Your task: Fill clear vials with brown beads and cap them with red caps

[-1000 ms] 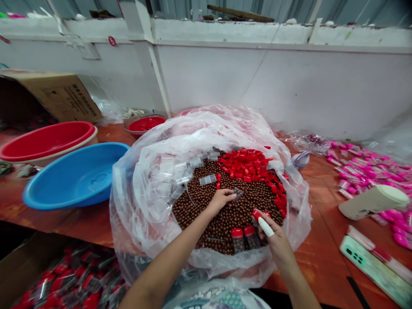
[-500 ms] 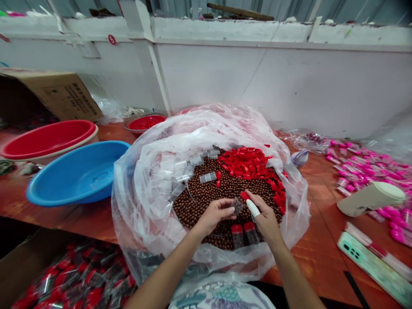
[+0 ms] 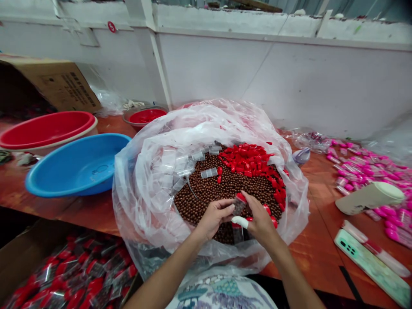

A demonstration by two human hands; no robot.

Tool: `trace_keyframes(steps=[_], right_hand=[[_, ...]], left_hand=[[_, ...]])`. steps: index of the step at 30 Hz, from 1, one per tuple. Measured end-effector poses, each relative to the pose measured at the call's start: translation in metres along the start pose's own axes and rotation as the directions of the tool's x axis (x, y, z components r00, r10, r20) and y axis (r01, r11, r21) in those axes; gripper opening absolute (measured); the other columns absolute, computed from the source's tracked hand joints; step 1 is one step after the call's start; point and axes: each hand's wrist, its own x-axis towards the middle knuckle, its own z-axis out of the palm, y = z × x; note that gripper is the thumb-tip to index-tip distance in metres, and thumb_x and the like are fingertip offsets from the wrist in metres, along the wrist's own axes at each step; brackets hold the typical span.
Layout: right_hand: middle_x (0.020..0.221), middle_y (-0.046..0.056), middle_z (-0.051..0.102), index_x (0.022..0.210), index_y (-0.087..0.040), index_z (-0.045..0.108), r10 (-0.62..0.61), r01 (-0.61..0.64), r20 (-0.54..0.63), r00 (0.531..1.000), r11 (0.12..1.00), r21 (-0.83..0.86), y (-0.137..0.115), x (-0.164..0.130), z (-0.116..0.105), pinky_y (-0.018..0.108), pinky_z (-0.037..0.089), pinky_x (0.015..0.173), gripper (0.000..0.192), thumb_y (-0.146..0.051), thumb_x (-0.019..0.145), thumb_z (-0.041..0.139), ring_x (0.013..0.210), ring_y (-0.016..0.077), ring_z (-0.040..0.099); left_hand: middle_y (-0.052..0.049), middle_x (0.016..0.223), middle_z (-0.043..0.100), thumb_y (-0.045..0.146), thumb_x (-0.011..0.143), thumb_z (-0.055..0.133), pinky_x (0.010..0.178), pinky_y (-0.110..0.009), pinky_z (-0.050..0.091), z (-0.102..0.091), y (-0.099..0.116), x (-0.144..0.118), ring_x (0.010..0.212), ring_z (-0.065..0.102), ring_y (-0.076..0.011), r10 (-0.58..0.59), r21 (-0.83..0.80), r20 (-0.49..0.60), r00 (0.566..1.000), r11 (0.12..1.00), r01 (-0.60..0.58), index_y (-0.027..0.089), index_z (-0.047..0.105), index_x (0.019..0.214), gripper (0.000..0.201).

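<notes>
Now my left hand (image 3: 215, 216) pinches a small clear vial (image 3: 238, 206) over the brown beads (image 3: 206, 195); my right hand (image 3: 259, 219) closes its grip on the vial's red cap (image 3: 240, 197). Both grips tight, fingers curled; blue basin (image 3: 75, 165) sits left on the desk (image 3: 309, 253).

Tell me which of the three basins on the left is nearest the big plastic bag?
The blue basin: its rim almost meets the bag. The large red basin sits farther left, the small red one behind.

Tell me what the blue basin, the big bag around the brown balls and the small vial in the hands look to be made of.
Blue basin: probably moulded plastic, smooth, with a soft sheen and a rolled rim.
Big bag: thin clear plastic film, crinkled and glossy, the contents showing through.
Small vial: clear rigid plastic, likely, with a red cap, held between left hand and right hand; too small to be sure.
</notes>
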Motion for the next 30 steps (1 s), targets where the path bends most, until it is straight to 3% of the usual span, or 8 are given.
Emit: trace_keyframes(steps=[6, 13, 17, 20, 23, 27, 30], right_hand=[[0.133, 0.010, 0.043, 0.137, -0.025, 0.027, 0.048, -0.051, 0.043, 0.998, 0.997, 0.065, -0.004, 0.001, -0.001, 0.042, 0.035, 0.100, 0.077, -0.038, 0.071, 0.066, 0.122, 0.0255, 0.040], [0.130, 0.009, 0.047, 0.131, -0.025, 0.037, 0.096, -0.103, 0.048, 0.994, 0.978, 0.179, -0.013, 0.002, -0.003, 0.042, 0.037, 0.098, 0.070, -0.039, 0.070, 0.068, 0.118, 0.0255, 0.044], [0.123, 0.006, 0.055, 0.122, -0.026, 0.050, 0.122, -0.115, -0.007, 0.992, 0.952, 0.283, -0.011, 0.005, -0.004, 0.041, 0.037, 0.098, 0.039, -0.035, 0.085, 0.049, 0.114, 0.0217, 0.050], [0.121, 0.006, 0.057, 0.119, -0.025, 0.053, 0.236, -0.187, -0.123, 0.964, 0.930, 0.316, -0.001, 0.007, -0.004, 0.042, 0.037, 0.098, 0.034, -0.033, 0.089, 0.038, 0.112, 0.0207, 0.051], [0.123, 0.008, 0.055, 0.123, -0.022, 0.050, 0.255, -0.234, -0.159, 0.954, 0.962, 0.138, 0.016, 0.008, -0.002, 0.044, 0.037, 0.096, 0.037, -0.029, 0.089, 0.035, 0.113, 0.0223, 0.050], [0.110, 0.011, 0.061, 0.124, -0.019, 0.048, 0.158, -0.163, -0.040, 0.987, 0.956, -0.246, 0.032, 0.008, 0.007, 0.041, 0.041, 0.088, 0.043, -0.023, 0.081, 0.048, 0.101, 0.0252, 0.054], [0.102, 0.010, 0.063, 0.122, -0.019, 0.050, 0.143, -0.123, 0.032, 0.989, 0.926, -0.356, 0.033, 0.011, 0.014, 0.036, 0.042, 0.083, 0.048, -0.012, 0.074, 0.051, 0.095, 0.0240, 0.056]], left_hand=[[-0.011, 0.098, 0.066, 0.026, 0.072, 0.066, 0.073, -0.027, 0.050, 0.002, 0.001, -0.006, 0.081, 0.062, -0.0160, -0.009, -0.091, 0.049, 0.999, 0.996, 0.014, 0.012, 0.065, 0.105, 0.035], [-0.011, 0.098, 0.066, 0.027, 0.075, 0.064, 0.074, -0.029, 0.051, 0.001, 0.003, -0.008, 0.082, 0.061, -0.0170, 0.041, -0.035, 0.044, 0.998, 0.999, -0.039, 0.013, 0.064, 0.107, 0.036], [-0.011, 0.102, 0.065, 0.030, 0.074, 0.064, 0.077, -0.034, 0.050, -0.003, 0.005, -0.007, 0.088, 0.060, -0.0196, 0.081, 0.085, 0.024, 0.996, 0.993, -0.083, 0.014, 0.065, 0.106, 0.035], [-0.011, 0.103, 0.065, 0.033, 0.073, 0.065, 0.077, -0.035, 0.051, -0.008, 0.004, -0.007, 0.090, 0.060, -0.0208, 0.094, 0.124, 0.005, 0.996, 0.988, -0.094, 0.015, 0.065, 0.104, 0.036], [-0.011, 0.103, 0.065, 0.035, 0.073, 0.065, 0.077, -0.035, 0.050, -0.011, 0.004, -0.007, 0.088, 0.060, -0.0204, 0.104, 0.131, -0.033, 0.994, 0.987, -0.098, 0.015, 0.065, 0.104, 0.037], [-0.010, 0.106, 0.064, 0.033, 0.072, 0.066, 0.080, -0.034, 0.049, -0.014, 0.005, -0.007, 0.090, 0.060, -0.0203, 0.125, 0.177, -0.058, 0.990, 0.978, -0.113, 0.015, 0.065, 0.105, 0.038], [-0.010, 0.109, 0.064, 0.028, 0.072, 0.066, 0.081, -0.032, 0.048, -0.016, 0.008, -0.008, 0.092, 0.060, -0.0201, 0.170, 0.202, -0.051, 0.984, 0.967, -0.156, 0.015, 0.064, 0.107, 0.038]])
